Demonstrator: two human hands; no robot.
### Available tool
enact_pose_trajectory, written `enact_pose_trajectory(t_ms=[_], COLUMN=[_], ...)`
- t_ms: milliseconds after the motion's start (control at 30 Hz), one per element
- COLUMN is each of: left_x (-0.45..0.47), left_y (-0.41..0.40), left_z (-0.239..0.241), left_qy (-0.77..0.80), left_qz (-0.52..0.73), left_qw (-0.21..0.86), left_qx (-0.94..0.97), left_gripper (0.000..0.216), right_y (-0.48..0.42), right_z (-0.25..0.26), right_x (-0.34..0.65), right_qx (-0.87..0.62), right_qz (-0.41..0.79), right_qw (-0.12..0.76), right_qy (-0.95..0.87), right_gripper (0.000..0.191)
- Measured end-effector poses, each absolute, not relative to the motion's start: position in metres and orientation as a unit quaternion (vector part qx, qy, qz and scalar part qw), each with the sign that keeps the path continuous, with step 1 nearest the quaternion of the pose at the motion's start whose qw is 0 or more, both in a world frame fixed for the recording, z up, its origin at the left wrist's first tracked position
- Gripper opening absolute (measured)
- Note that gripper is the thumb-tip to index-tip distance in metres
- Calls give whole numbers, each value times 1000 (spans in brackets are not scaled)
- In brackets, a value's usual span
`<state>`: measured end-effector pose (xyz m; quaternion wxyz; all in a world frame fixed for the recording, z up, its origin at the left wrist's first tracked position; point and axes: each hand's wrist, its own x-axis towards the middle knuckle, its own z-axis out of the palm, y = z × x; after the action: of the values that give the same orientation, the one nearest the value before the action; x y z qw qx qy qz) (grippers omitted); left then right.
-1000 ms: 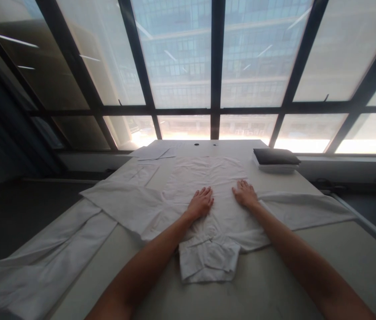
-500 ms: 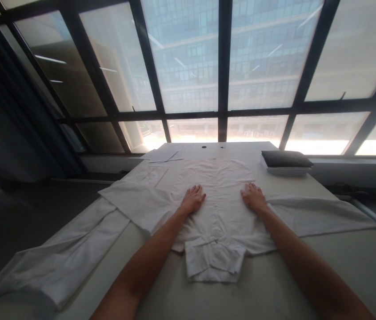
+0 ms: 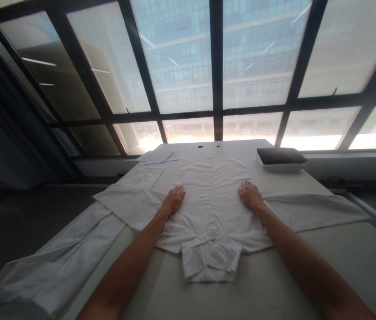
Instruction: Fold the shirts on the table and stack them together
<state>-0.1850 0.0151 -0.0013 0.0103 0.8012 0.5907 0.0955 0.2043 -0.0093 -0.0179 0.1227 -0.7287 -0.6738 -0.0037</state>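
Note:
A white shirt [image 3: 213, 209] lies spread on the table, its collar toward me and its button front facing up. Its sleeves stretch out to both sides, the left one partly folded over. My left hand [image 3: 174, 199] rests flat on the left side of the shirt body, fingers stretched out. On the right side of the body, my right hand [image 3: 250, 194] lies flat too, near where the right sleeve begins. Neither hand grips the cloth.
Another white garment [image 3: 74, 253] drapes along the left side of the white table [image 3: 334, 262]. Paper sheets [image 3: 158, 156] lie at the far left. A stack of folded cloth with a dark piece on top [image 3: 281, 156] sits at the far right. Windows rise behind.
My left hand has slid left across the shirt, toward its side edge. My right hand stays at nearly the same place on the cloth. The view has shifted slightly.

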Motion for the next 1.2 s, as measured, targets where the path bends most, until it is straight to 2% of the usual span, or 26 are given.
enact_pose_trajectory(t_ms=[133, 233, 333, 500, 733, 1000, 1200], left_x=[-164, -140, -120, -111, -112, -110, -109], left_y=[0, -16, -30, -38, -41, -42, -42], left_z=[2, 1, -5, -12, -7, -5, -5], left_qy=[541, 462, 402, 398, 402, 410, 411], left_qz=[89, 40, 23, 42, 52, 47, 54], left_qw=[15, 59, 76, 52, 58, 70, 68], left_qx=[836, 884, 912, 915, 912, 908, 908], left_gripper=[51, 52, 54, 56, 56, 55, 55], right_y=[-19, -34, -54, -78, -73, -56, -73], right_z=[-11, -6, -7, -15, -14, -23, -16], right_x=[193, 164, 126, 93, 120, 200, 200], right_qx=[-725, -690, -639, -577, -614, -691, -693], right_qz=[-20, -28, 22, 72, 54, -15, -28], right_qw=[120, 139, 149, 145, 121, 90, 129], right_qy=[-678, -710, -754, -800, -778, -717, -709], right_gripper=[53, 53, 54, 60, 64, 61, 56])
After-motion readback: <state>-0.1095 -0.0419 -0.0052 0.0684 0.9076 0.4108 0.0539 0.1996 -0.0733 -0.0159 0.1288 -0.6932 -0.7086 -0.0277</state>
